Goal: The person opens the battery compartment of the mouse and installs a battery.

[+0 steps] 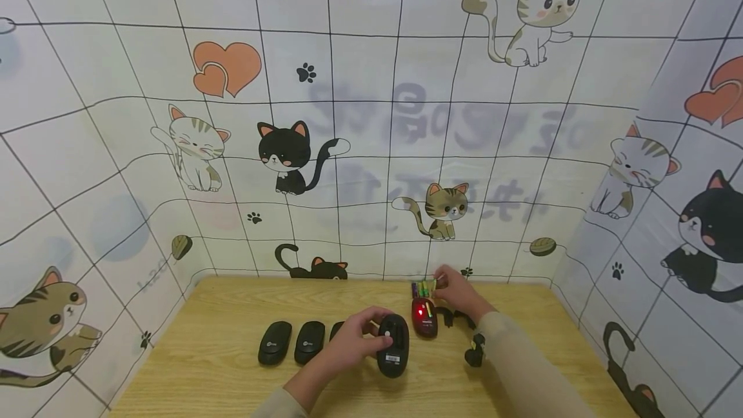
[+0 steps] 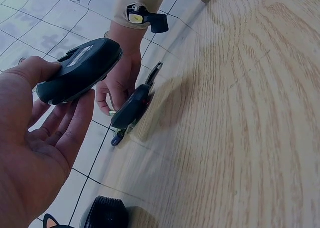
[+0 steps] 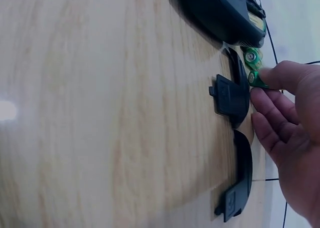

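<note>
My left hand grips a black computer mouse above the table, its underside turned up and its battery bay uncovered. At the back edge, the thumb and fingers of my right hand pinch a green battery, seen end-on in the right wrist view. Beside it several more batteries lie in a row. Just in front of them an upturned mouse shows a lit red light and a battery inside. Near my right hand lie two black battery covers, both curved with small tabs.
Black mice stand upright in a row on the left: one mouse, a second mouse, and a third mouse partly hidden by my left hand. The wooden table ends at a cat-patterned wall covering.
</note>
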Demonstrator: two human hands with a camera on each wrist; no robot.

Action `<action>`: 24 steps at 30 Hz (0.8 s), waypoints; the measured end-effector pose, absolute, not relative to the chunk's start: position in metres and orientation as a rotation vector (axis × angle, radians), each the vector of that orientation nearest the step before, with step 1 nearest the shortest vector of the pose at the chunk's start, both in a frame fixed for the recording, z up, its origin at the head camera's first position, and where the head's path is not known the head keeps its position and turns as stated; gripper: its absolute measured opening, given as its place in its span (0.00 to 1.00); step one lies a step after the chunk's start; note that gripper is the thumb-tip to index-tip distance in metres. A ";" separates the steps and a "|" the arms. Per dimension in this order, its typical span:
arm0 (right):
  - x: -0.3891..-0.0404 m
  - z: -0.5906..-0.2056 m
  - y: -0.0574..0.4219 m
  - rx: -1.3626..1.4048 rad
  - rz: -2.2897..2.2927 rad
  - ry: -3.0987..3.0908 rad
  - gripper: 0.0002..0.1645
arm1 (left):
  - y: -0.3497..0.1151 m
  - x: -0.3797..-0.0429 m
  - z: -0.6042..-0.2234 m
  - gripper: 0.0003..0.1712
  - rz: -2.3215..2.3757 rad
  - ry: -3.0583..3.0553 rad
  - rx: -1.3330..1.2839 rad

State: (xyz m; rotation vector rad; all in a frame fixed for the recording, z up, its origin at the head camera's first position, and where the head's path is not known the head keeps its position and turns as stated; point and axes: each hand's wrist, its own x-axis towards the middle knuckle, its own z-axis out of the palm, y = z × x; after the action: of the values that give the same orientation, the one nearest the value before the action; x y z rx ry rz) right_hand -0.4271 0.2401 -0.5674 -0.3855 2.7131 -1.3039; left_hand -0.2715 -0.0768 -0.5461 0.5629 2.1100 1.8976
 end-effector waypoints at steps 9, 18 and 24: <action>-0.422 -0.569 0.239 -0.383 -1.384 2.823 0.12 | -0.077 -0.272 -0.547 0.24 1.897 2.110 0.561; -0.415 -0.560 0.239 -0.434 -1.416 2.885 0.13 | -0.078 -0.270 -0.546 0.24 1.902 2.106 0.555; -0.406 -0.552 0.235 -0.418 -1.460 2.893 0.13 | -0.077 -0.271 -0.545 0.24 1.906 2.099 0.560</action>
State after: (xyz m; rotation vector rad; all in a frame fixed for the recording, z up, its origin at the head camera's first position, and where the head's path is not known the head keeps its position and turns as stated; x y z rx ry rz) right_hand -0.4060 0.2346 -0.5518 -0.4185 2.8934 -1.4598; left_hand -0.2713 -0.0769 -0.5454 0.5600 2.0991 1.9064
